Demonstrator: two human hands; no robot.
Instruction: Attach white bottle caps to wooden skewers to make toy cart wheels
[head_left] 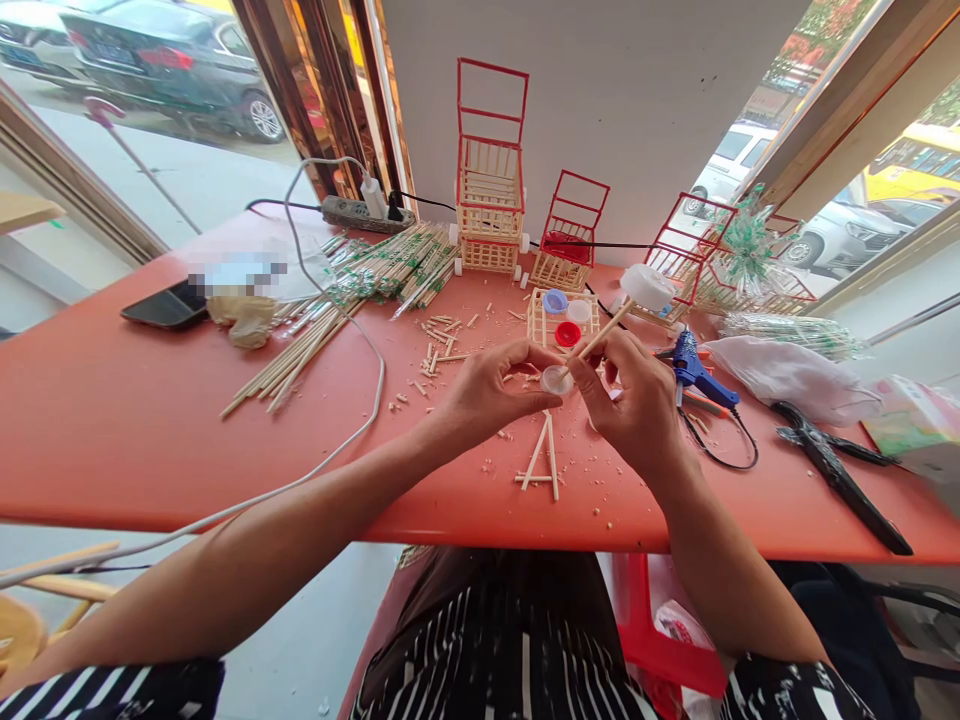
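Observation:
My left hand pinches a small clear bottle cap between thumb and fingers, just above the red table. My right hand grips a wooden stick whose near end meets that cap. A white cap sits on the stick's far end. Below the hands lies a small triangle of glued sticks. Just behind them a little stick basket holds blue, white and red caps.
Red-framed stick carts stand at the back. A pile of chopsticks and a phone lie left. A blue glue gun, black pliers and plastic bags lie right. A white cable crosses the table.

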